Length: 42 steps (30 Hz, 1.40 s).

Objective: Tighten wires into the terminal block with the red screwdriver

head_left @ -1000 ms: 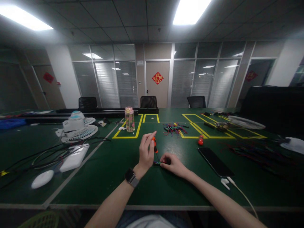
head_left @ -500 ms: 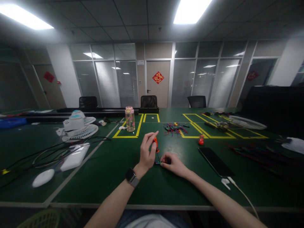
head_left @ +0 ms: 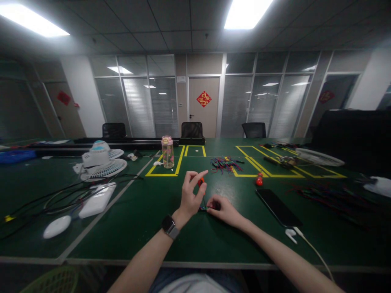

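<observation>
My left hand [head_left: 192, 194], with a watch on its wrist, is closed around the orange and black handle of a screwdriver [head_left: 200, 182]. The screwdriver stands nearly upright, and its thin shaft points down to a small green circuit board [head_left: 203, 208] on the table. My right hand [head_left: 223, 209] rests on the table with thumb and fingers pinched on the right end of that board. Dark red and black wires show partly under its fingers. The exact contact of the screwdriver tip is too small to make out.
Beyond my hands lies a pile of wired boards [head_left: 226, 164]. To the right are a small red object [head_left: 259, 179], a phone [head_left: 277, 207] and an earphone [head_left: 291, 235]. A bottle [head_left: 167, 152], white fans [head_left: 102, 162], cables and a mouse [head_left: 57, 226] occupy the left.
The fingers of my left hand have turned slightly on the screwdriver handle, the index finger reaching further right. My right hand keeps its hold on the board.
</observation>
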Each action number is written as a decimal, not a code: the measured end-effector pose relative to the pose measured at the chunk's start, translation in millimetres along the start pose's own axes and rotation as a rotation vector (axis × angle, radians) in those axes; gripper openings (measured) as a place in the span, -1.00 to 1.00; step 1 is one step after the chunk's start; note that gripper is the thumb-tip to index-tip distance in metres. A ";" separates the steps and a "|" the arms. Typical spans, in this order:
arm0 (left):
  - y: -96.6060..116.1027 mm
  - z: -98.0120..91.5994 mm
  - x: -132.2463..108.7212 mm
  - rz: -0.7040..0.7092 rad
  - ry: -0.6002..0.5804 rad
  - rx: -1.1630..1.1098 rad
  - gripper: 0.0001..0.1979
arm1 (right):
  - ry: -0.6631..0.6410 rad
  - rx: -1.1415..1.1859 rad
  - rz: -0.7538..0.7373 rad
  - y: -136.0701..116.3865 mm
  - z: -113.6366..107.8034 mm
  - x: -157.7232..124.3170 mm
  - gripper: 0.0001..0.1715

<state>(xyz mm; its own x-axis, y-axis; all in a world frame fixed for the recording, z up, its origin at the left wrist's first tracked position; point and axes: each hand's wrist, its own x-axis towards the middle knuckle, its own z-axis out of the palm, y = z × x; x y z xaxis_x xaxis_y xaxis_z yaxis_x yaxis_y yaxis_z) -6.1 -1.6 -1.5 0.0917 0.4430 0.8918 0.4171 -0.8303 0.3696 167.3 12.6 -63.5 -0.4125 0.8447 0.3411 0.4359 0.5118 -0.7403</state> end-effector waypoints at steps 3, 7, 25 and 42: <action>0.4 -0.7 0.3 -0.037 -0.029 -0.041 -0.60 | -0.003 -0.001 -0.001 1.8 0.2 0.1 -0.90; -0.1 1.8 2.1 -0.051 -0.022 -0.058 -0.60 | 0.000 -0.001 -0.007 1.1 -0.1 -0.1 -0.91; 2.0 0.3 1.9 -0.015 0.093 0.024 -0.71 | 0.000 -0.017 0.007 -0.6 0.0 -0.1 -0.90; 0.9 1.9 2.6 -0.016 0.141 0.074 -0.78 | 0.007 -0.004 0.007 -1.2 0.3 0.1 -0.90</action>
<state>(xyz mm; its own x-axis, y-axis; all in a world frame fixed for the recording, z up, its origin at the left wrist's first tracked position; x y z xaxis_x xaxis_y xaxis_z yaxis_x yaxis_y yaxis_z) -3.8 -0.7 0.6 -0.0413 0.3997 0.9157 0.4836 -0.7940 0.3684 166.5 12.0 -62.7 -0.4043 0.8491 0.3399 0.4417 0.5067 -0.7403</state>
